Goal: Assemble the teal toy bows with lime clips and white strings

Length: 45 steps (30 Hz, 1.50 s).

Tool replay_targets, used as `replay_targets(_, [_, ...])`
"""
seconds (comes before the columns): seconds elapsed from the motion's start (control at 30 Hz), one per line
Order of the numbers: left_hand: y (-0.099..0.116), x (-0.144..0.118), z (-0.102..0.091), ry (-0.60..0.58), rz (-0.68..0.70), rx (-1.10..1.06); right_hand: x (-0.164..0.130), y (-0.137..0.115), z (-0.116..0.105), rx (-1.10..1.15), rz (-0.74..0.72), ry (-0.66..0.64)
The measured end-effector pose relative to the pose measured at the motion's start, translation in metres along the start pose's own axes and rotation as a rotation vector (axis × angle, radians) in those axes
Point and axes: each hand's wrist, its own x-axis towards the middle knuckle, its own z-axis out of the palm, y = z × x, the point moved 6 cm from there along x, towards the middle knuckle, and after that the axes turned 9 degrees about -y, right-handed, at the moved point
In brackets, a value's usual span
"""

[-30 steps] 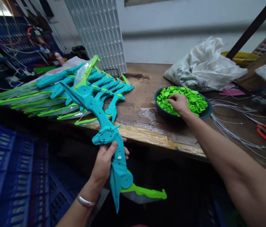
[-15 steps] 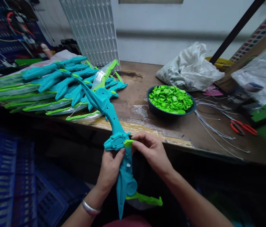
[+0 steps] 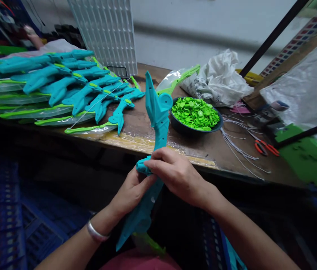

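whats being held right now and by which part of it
A blue toy bow, held around its middle by the left hand. The right hand has its fingers on that middle section too; whether they grip anything is hidden.

no text legible. white sack (image 3: 220,80) on counter (image 3: 147,108) has dark lettering (image 3: 196,89) on its left part, too small and blurred to read.

The held bow (image 3: 161,131) looks smooth, matt plastic, the bracelet (image 3: 96,231) glossy metal, and the sack (image 3: 217,80) crinkled plastic.
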Motion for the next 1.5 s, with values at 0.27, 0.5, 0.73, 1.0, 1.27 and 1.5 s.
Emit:
replay_targets(0.27, [0.007, 0.002, 0.002, -0.075, -0.012, -0.088, -0.012, -0.014, -0.003, -0.061, 0.038, 0.212])
replay_targets(0.5, [0.015, 0.004, 0.005, -0.131, -0.033, -0.14, -0.014, -0.017, -0.011, -0.145, -0.029, 0.208])
replay_targets(0.73, [0.021, 0.001, 0.01, -0.208, 0.004, -0.186, -0.021, -0.022, -0.011, -0.185, -0.078, 0.322])
replay_targets(1.0, [0.025, -0.005, 0.007, -0.145, 0.016, -0.122, -0.023, -0.019, -0.012, -0.07, 0.085, 0.432])
replay_targets(1.27, [0.015, -0.018, -0.006, -0.185, 0.052, -0.178, -0.025, -0.008, 0.014, 0.826, 0.508, 0.351])
replay_targets(1.5, [0.01, -0.024, -0.011, -0.16, 0.091, -0.087, -0.027, -0.008, 0.031, 1.203, 0.538, 0.242])
